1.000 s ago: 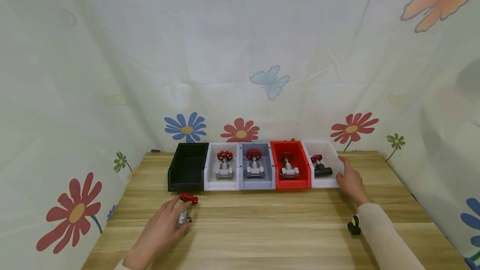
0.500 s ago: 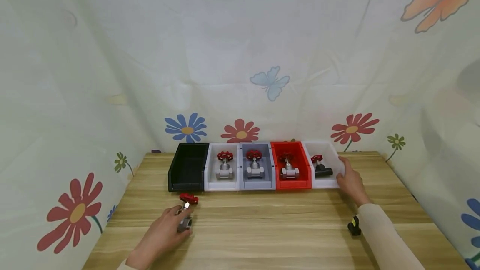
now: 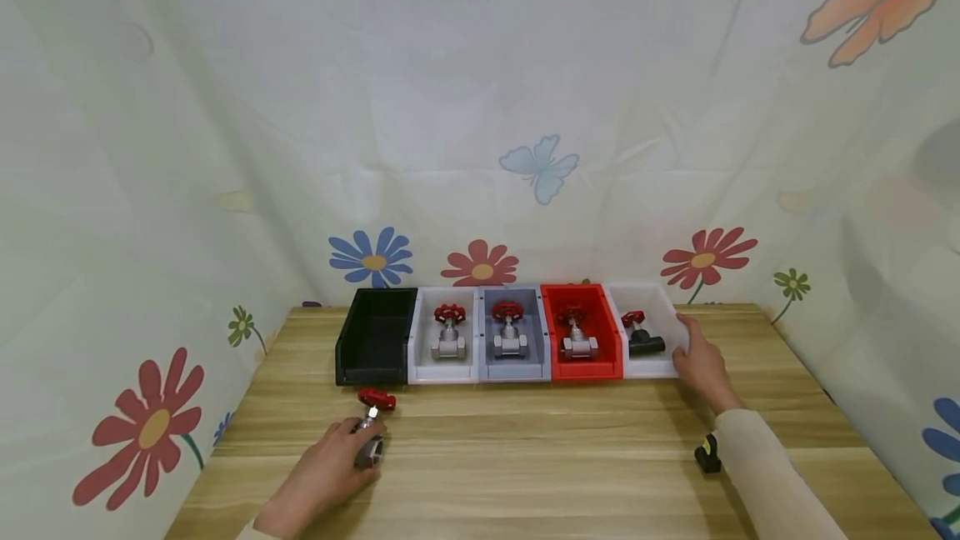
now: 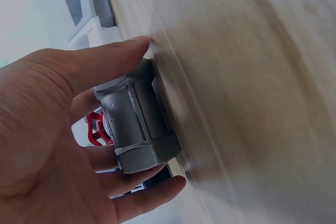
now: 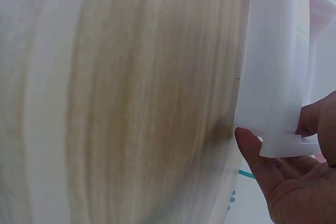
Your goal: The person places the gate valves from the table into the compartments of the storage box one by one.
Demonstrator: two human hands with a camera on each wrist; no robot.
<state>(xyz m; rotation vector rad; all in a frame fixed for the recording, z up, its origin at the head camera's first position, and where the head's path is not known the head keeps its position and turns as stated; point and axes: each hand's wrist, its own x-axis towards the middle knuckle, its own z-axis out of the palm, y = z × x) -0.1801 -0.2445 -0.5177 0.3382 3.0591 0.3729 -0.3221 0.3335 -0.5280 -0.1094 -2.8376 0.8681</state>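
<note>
A metal gate valve [image 3: 369, 450] with a red handwheel lies on the table in front of the black bin, its wheel towards the bin. My left hand [image 3: 322, 467] holds the valve's body from the left; in the left wrist view the thumb and fingers lie around the grey hexagonal-ended body [image 4: 134, 124]. My right hand [image 3: 703, 362] grips the right wall of the rightmost white bin [image 3: 651, 297]. The right wrist view shows the thumb [image 5: 311, 119] inside that wall and fingers outside. A black valve [image 3: 645, 343] with a red wheel sits in this bin.
Left of it, the row holds a red bin [image 3: 587, 371], a grey-blue bin [image 3: 514, 370] and another white bin [image 3: 444, 372], each with one upright red-wheeled valve. The black bin [image 3: 375, 375] ends the row. A small black-and-yellow object [image 3: 707, 452] lies by the right sleeve.
The left hand's fingers have drawn back slightly from the handwheel and closed around the valve's body, showing more of its stem. The right hand stays on the white bin.
</note>
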